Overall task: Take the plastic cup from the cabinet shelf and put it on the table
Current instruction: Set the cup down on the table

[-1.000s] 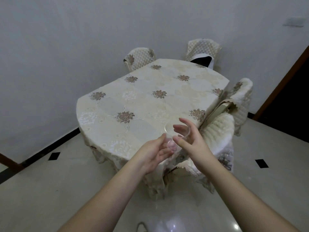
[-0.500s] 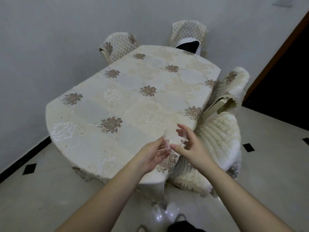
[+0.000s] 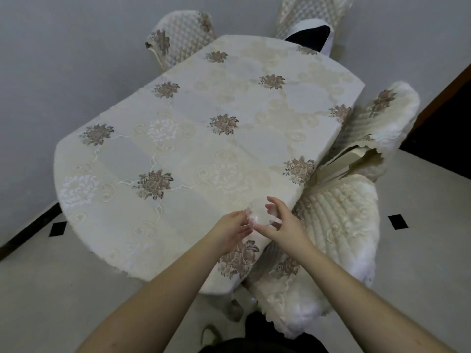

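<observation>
Head view showed my two bare forearms rising from the bottom of the frame toward the centre. My left hand (image 3: 230,231) and my right hand (image 3: 285,225) met just below the middle of the picture, fingers curled around the clear plastic cup (image 3: 258,215), which they gripped between them from either side. The cup was above the near edge of the table (image 3: 193,149); whether it touched the cloth I could not tell. The table wore a cream tablecloth with brown flower motifs and filled the centre of the frame. A quilted cream chair (image 3: 328,240) stood at lower right, touching the table's edge, with another chair (image 3: 382,123) beyond it at the right. Two more chairs (image 3: 183,36) stood at the top, against the grey wall (image 3: 63,59).
</observation>
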